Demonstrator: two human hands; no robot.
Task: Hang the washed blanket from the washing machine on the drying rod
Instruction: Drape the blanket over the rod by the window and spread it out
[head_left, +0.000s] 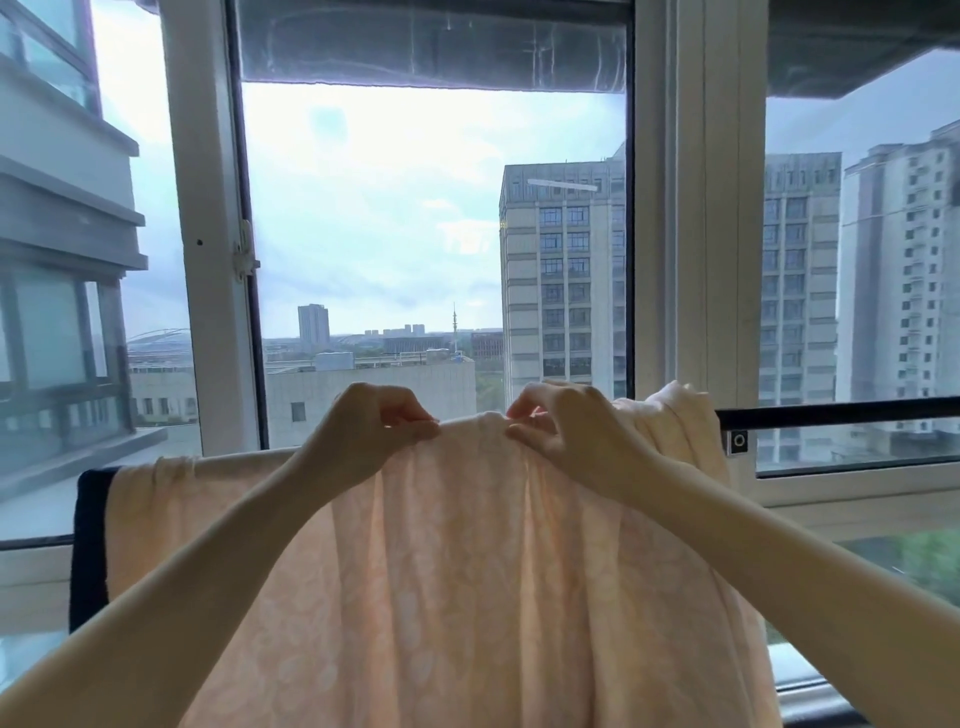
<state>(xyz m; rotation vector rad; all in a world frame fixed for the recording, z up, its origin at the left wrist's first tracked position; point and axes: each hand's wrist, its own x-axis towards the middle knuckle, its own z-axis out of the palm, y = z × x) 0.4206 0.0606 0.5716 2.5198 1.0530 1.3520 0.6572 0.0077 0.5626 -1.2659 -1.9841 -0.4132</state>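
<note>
The blanket (457, 571) hangs over the rod (841, 411) and hides most of it. You see only a black stretch at right, and the frame cuts off the blanket's lower edge. It is pale peach, faintly patterned, translucent, and bunched at right. Your left hand (363, 431) and right hand (566, 431) each pinch its top fold in a narrow grip, close together.

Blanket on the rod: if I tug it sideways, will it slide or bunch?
Probably floppy: the blanket hangs in soft folds. Likely bunches; it is gathered beside the right hand on the rod. Seems thin, since light shows through.
</note>
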